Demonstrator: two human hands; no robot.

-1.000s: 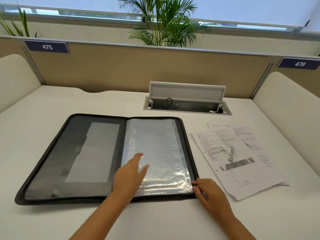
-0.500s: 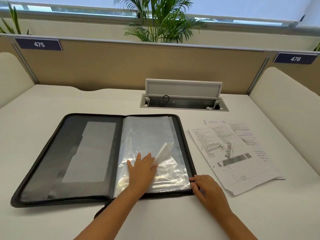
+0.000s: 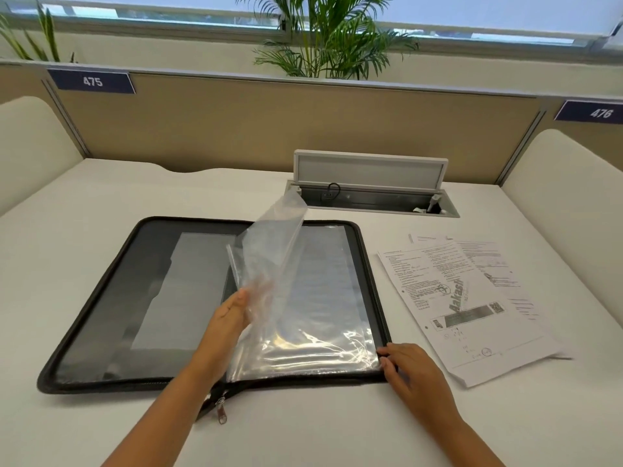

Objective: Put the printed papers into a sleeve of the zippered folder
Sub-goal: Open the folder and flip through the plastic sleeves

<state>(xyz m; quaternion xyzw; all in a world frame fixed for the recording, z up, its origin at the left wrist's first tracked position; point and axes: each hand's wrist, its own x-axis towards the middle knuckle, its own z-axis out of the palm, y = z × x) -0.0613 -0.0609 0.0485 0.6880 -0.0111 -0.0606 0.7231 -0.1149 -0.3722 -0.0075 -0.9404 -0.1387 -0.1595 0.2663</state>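
clear plastic sleeve point(image 3: 269, 261) lifted from the right half of the open zippered folder point(image 3: 101, 298), its free edge raised toward the desk's cable box point(image 3: 371, 183). left hand point(image 3: 229, 318) pinches the sleeve's lower part between thumb and fingers. right hand point(image 3: 411, 372) rests with loosely bent fingertips on the folder's near right corner, gripping nothing. printed papers point(image 3: 465, 308) lie fanned on the white desk point(image 3: 337, 433), just right of the folder, apart from both hands.
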